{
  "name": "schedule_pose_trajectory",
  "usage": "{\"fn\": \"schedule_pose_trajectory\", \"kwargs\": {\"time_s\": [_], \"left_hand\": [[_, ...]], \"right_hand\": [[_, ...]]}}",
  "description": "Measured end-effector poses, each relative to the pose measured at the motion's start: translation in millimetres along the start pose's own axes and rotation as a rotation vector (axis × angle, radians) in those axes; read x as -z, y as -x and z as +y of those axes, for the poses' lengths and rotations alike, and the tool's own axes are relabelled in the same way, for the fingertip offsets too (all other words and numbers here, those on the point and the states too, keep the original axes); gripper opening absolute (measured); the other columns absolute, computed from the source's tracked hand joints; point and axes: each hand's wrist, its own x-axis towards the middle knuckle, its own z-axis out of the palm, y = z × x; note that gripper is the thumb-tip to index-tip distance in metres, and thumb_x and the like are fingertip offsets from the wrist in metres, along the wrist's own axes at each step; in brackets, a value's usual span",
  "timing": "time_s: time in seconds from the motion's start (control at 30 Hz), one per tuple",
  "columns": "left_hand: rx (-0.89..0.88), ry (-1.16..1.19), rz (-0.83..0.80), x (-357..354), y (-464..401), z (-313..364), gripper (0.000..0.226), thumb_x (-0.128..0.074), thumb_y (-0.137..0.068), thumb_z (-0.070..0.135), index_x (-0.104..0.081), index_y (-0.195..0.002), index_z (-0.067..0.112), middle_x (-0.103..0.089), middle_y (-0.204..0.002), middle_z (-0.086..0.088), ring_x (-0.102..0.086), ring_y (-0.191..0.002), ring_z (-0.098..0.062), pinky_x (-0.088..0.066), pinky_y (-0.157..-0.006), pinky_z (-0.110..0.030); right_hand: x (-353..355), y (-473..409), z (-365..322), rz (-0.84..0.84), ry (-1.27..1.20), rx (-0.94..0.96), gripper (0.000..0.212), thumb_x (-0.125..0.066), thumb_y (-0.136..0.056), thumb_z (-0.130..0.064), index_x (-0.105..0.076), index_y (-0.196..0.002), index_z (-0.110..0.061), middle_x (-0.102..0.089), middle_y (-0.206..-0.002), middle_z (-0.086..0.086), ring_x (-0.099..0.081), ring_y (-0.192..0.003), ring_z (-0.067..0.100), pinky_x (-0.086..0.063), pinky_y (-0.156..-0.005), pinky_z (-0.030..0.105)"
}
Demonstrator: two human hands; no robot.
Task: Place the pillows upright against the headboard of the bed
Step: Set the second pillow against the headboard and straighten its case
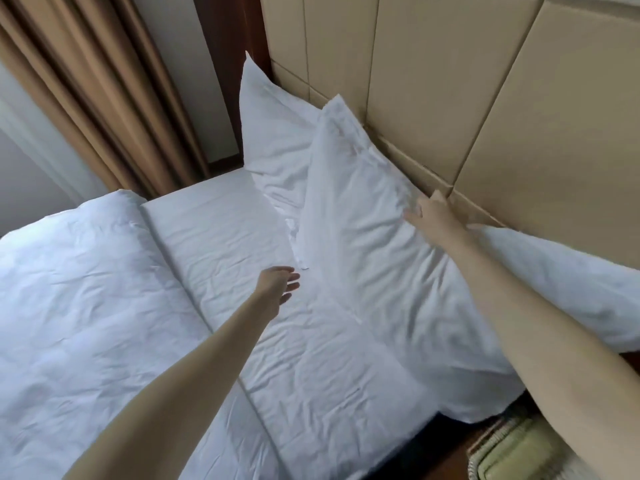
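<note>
Two white pillows lean on the tan padded headboard. The far pillow stands upright in the corner by the curtain. The near pillow tilts against the headboard and overlaps the far one. My right hand grips the near pillow's top edge next to the headboard. My left hand hovers with fingers spread just above the sheet, a little short of the near pillow's lower corner, holding nothing.
A folded-back white duvet covers the left of the bed, with bare white sheet in the middle. Brown curtains hang at the far left. A woven mat lies on the floor at the lower right.
</note>
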Motion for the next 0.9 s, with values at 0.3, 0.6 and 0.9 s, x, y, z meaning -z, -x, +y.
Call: {"fn": "schedule_pose_trajectory", "kwargs": {"time_s": [0.3, 0.6, 0.9], "left_hand": [[-0.08, -0.149, 0.033, 3, -20, -1, 0.029, -0.035, -0.092, 0.001, -0.061, -0.084, 0.014, -0.066, -0.083, -0.004, -0.061, -0.07, -0.013, -0.039, -0.065, -0.024], [-0.136, -0.324, -0.102, -15, -20, -15, 0.027, -0.038, -0.091, 0.003, -0.063, -0.088, 0.011, -0.068, -0.082, -0.004, -0.061, -0.071, -0.017, -0.043, -0.065, -0.024], [-0.223, -0.344, -0.057, -12, -17, -8, 0.028, -0.036, -0.092, 0.002, -0.063, -0.089, 0.01, -0.068, -0.082, -0.004, -0.062, -0.071, -0.017, -0.043, -0.068, -0.024]], "right_hand": [[-52, -2, 75, -0.211, -0.051, -0.356, 0.107, -0.061, -0.066, -0.074, -0.027, -0.143, -0.008, -0.028, -0.149, 0.021, -0.032, -0.135, 0.041, -0.033, -0.102, 0.055], [-73, 14, 88, -0.157, -0.208, -0.186, 0.03, -0.062, -0.086, -0.038, -0.045, -0.086, -0.013, -0.06, -0.096, 0.015, -0.059, -0.096, 0.038, -0.044, -0.069, 0.039], [26, -30, 30, 0.41, -0.103, 0.153, 0.025, -0.059, -0.089, -0.023, -0.04, -0.073, -0.017, -0.061, -0.069, 0.026, -0.058, -0.07, 0.043, -0.037, -0.054, 0.036]]}}
